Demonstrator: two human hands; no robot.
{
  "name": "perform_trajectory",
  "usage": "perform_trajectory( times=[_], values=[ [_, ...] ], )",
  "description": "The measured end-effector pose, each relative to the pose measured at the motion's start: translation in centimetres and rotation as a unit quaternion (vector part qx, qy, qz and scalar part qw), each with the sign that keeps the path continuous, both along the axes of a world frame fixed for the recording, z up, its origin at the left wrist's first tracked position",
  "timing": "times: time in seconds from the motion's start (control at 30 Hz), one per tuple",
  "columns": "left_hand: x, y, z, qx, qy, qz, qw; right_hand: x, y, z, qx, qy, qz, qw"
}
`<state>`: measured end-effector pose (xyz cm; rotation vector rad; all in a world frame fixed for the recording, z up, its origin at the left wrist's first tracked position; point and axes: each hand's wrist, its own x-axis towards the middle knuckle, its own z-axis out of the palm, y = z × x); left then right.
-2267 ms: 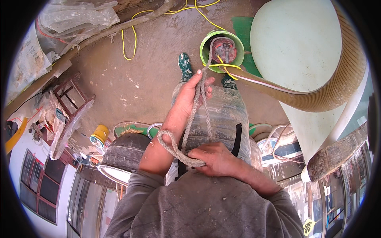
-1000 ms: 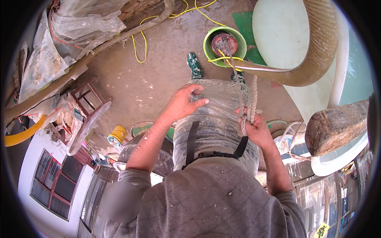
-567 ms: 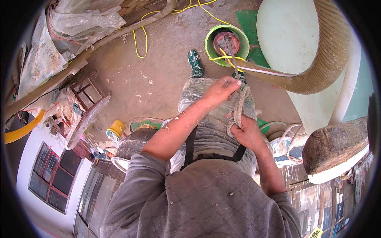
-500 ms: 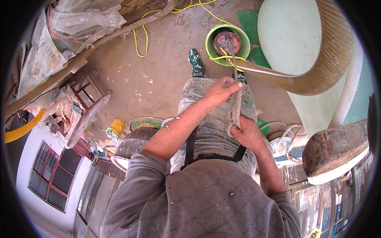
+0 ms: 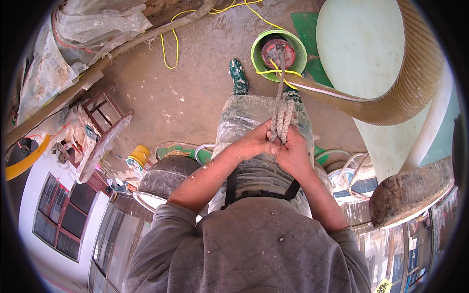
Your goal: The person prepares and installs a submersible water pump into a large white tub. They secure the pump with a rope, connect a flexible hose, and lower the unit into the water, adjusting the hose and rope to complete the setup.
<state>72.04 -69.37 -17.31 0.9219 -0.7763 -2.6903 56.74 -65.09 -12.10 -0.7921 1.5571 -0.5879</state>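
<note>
A grey braided rope (image 5: 283,117), gathered in a few loops, hangs between my two hands in front of my lap. Its far end runs up to a red pump-like device (image 5: 279,52) inside a light green bucket (image 5: 255,54). My left hand (image 5: 264,137) is closed around the rope from the left. Close against it, my right hand (image 5: 292,149) grips the same bundle from the right, fingers curled. A yellow cord (image 5: 266,72) crosses the bucket's near rim beside the rope. Part of the bundle is hidden behind my fingers.
A thick ribbed brown hose (image 5: 386,108) curves from the bucket to the upper right, over pale sheets (image 5: 359,49). A small wooden stool (image 5: 103,113) and a yellow pail (image 5: 140,155) stand at left. A dirt-caked wooden piece (image 5: 408,190) sits at right. Boots show on the muddy floor (image 5: 161,97).
My left hand has come down the rope toward my lap and now meets my right hand, which has risen a little. The rope is bunched into shorter loops between them.
</note>
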Motion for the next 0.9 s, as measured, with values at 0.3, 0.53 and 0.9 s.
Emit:
perform_trajectory(
  times=[0.3, 0.53, 0.9],
  values=[
    [4.7, 0.6, 0.4, 0.136, -0.18, -0.024, 0.974, -2.3, -3.3, 0.2, -0.019, 0.059, 0.292, 0.955],
    [5.9, 3.1, 1.3, -0.169, -0.178, -0.219, 0.944, -2.0, -9.5, -15.7, -0.024, 0.355, 0.364, 0.861],
    [9.6, 3.5, 0.2, -0.304, -0.253, -0.11, 0.912, -2.6, -13.8, -27.0, -0.073, 0.367, 0.631, 0.679]
  ],
)
